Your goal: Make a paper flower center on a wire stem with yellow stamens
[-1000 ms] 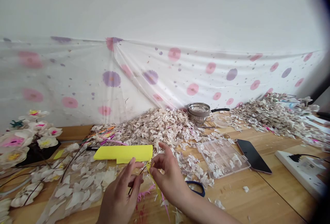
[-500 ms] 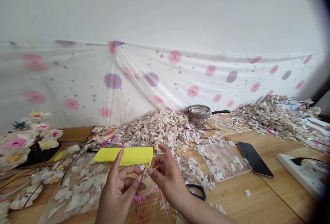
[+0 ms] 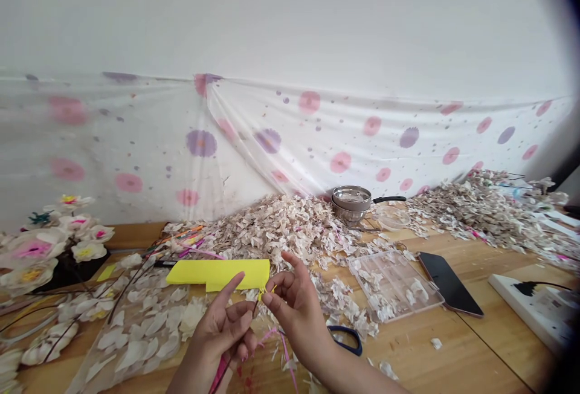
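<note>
In the head view, my left hand [image 3: 226,330] is closed in a pinch on a thin dark stem [image 3: 254,307], its index finger pointing up. Thumb and fingertips of my right hand [image 3: 296,306] pinch small yellow fringed paper strips [image 3: 261,292] at the stem's top end. Just behind both hands lies a folded sheet of bright yellow paper [image 3: 222,273]. Pink fringed strips [image 3: 285,348] lie below my right hand, and something pink shows under the left. Dark-blue-handled scissors [image 3: 348,339] are beside my right wrist, their blades mostly hidden.
A heap of pale petals [image 3: 290,222] fills the back, with another pile [image 3: 480,213] at right. A clear compartment box [image 3: 399,282], phone [image 3: 451,285] and power strip [image 3: 528,309] lie rightward. Stacked metal bowls [image 3: 351,205] stand behind. Finished paper flowers [image 3: 72,231] stand left.
My left hand has turned and its index finger leans further right, showing more of the stem below. My right hand has shifted slightly right, still pinching the yellow strips.
</note>
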Motion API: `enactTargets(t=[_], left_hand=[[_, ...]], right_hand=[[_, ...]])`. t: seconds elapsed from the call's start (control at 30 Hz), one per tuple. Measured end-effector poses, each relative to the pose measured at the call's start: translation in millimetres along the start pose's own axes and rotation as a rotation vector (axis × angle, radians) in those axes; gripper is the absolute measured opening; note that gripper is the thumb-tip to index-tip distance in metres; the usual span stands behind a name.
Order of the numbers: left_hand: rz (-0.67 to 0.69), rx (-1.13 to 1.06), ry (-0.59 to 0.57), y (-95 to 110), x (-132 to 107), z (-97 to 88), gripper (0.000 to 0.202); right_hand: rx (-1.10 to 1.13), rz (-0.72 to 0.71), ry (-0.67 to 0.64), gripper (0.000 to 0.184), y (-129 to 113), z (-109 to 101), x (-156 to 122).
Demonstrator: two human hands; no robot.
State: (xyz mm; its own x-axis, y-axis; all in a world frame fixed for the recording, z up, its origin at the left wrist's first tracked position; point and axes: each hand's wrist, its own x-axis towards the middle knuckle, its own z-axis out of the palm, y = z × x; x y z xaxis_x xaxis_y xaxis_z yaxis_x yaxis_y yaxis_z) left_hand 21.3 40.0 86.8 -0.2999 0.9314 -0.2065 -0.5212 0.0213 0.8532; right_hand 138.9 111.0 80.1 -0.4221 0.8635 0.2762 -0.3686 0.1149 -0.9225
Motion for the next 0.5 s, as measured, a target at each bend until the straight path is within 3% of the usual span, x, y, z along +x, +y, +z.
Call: enactTargets(t=[0.3, 0.37, 0.5], left_hand=[[-0.312, -0.342, -0.213, -7, -1, -3.6, 0.062], [-0.275, -0.3, -0.208, -9, -1, -2.3, 0.067], [-0.019, -0.05, -0.159, -14, 3, -1.9, 0.081]], right_hand=[[0.304, 0.071, -0.089, 0.067, -10, 7, -4], [0.292, 0.061, -0.072, 0.067, -10, 6, -5], [0.229, 0.049, -0.018, 0.069, -5, 1, -3]])
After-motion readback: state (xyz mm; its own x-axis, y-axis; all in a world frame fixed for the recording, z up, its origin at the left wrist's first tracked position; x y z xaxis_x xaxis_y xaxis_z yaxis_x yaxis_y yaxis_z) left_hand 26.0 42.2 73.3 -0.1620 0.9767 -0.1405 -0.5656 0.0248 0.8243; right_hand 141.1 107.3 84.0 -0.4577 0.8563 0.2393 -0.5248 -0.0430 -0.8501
